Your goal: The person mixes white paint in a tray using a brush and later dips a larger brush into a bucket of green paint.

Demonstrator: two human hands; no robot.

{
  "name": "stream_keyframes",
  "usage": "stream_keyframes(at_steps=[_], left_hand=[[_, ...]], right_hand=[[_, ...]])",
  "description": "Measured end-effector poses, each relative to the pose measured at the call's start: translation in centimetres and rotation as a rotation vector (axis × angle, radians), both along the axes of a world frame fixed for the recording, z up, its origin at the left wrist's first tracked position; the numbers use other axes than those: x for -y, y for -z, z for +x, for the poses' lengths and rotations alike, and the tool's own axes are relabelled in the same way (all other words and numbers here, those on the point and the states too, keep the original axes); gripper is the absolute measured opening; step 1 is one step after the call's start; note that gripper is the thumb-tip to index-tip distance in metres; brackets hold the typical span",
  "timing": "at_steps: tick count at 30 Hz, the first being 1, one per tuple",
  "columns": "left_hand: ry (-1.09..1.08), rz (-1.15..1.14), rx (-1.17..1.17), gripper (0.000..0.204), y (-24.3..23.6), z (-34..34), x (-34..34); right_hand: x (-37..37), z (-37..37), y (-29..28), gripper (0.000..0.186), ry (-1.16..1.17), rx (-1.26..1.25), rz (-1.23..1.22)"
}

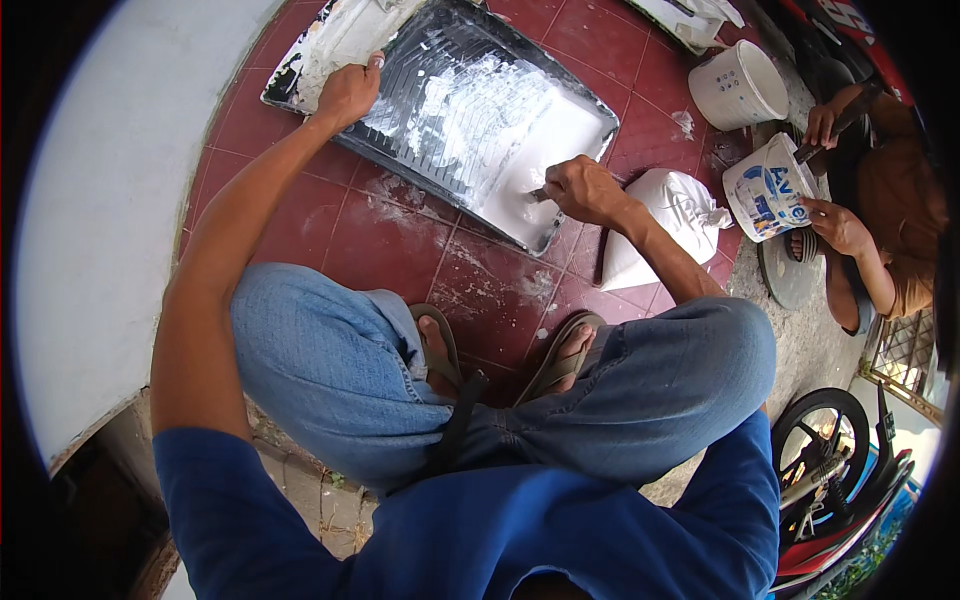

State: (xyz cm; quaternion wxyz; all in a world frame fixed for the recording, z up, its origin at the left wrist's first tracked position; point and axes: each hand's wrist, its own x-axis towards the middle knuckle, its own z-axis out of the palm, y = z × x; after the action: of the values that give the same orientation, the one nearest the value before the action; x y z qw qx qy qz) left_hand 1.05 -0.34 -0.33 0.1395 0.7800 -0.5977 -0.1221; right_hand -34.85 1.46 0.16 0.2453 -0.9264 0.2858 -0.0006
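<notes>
A black ribbed paint tray (395,153) lies on the floor in front of me. White paint (560,130) fills its right end and smears the ribs. My left hand (347,96) is closed on the tray's near rim toward its left end, thumb up. Over the tray's right end, my right hand (588,190) wraps round a short dark tool (540,195). The tool's lower end is in the white paint, so its kind cannot be made out. Just right of that hand stands a tied white plastic sack (660,222).
A paint-smeared board or tray (300,75) adjoins the tray's left end. At right, another person's hands (840,225) hold a white bucket (768,190) and a dark handle in it. A second white bucket (735,88) stands behind. A white wall (120,200) borders the left; a motorcycle wheel (820,440) is lower right.
</notes>
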Motion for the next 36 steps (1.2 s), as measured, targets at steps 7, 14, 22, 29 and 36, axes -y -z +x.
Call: stream_keyframes(at_steps=[7, 14, 22, 29, 36], left_hand=[[0.029, -0.029, -0.015, 0.070, 0.0, 0.2, 0.1], [0.003, 0.025, -0.015, 0.070, -0.3, 0.0, 0.0], [0.015, 0.054, -0.018, 0.070, -0.5, -0.1, 0.1], [-0.008, 0.069, -0.057, 0.068, -0.7, 0.1, 0.2], [0.006, -0.002, 0.010, 0.068, -0.5, 1.8, 0.5]], right_hand=[[-1.2, -0.2, 1.9, 0.018, -0.104, 0.106, -0.102], [-1.5, 0.5, 1.2, 0.017, -0.019, 0.090, -0.067], [-1.9, 0.9, 1.2, 0.020, -0.030, 0.060, 0.006], [-1.7, 0.4, 0.8, 0.019, 0.011, 0.046, -0.076], [-1.0, 0.0, 1.8, 0.013, 0.047, 0.129, -0.054]])
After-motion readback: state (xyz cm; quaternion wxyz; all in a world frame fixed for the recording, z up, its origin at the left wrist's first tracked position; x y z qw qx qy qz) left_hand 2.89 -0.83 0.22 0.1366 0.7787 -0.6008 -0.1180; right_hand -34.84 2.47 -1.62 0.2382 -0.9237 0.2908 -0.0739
